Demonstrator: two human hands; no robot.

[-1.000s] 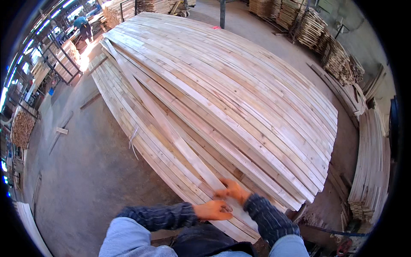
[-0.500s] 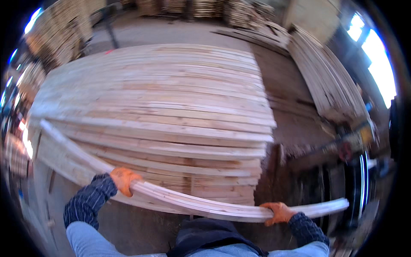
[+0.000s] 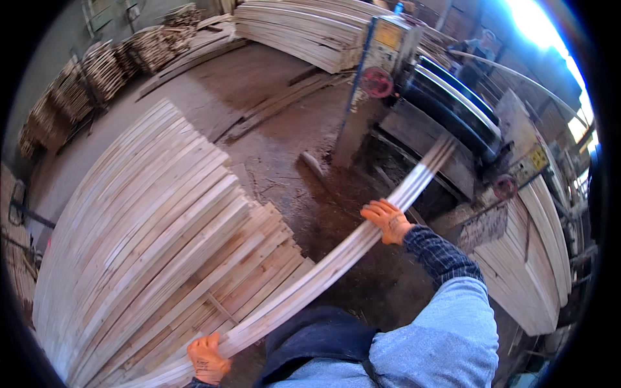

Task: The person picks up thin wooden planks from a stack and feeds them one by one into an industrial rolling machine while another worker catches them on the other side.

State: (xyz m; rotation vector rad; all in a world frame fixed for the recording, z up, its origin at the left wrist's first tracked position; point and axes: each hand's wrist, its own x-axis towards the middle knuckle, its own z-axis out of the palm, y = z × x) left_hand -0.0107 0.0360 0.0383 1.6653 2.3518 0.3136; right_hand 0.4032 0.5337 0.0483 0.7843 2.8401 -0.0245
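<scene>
Across my front runs a bundle of long, narrow wooden planks [image 3: 323, 275], lying side by side. My left hand [image 3: 208, 359], in an orange glove, grips it low in the picture, beside the big lumber stack [image 3: 149, 220]. Farther along, my right hand [image 3: 389, 222], gloved in orange too, is closed over the planks from the right. Their far ends rest at the metal bed [image 3: 414, 134] of a woodworking machine, beneath its black rounded cover [image 3: 449, 107]. The near ends run out of view at the lower edge, past my left hand.
Red handwheels [image 3: 376, 83] sit on the machine's frame. More stacked boards stand at the right [image 3: 517, 258] and behind [image 3: 304, 29]. A co-worker [image 3: 480, 55] is beyond the machine. Loose timber [image 3: 284, 107] lies on the floor, and small wood piles [image 3: 103, 71] line the far wall.
My view has turned right, toward the machine. The planks, held crosswise before me earlier, now point away to the right with their far ends at the machine bed. Both hands still hold them.
</scene>
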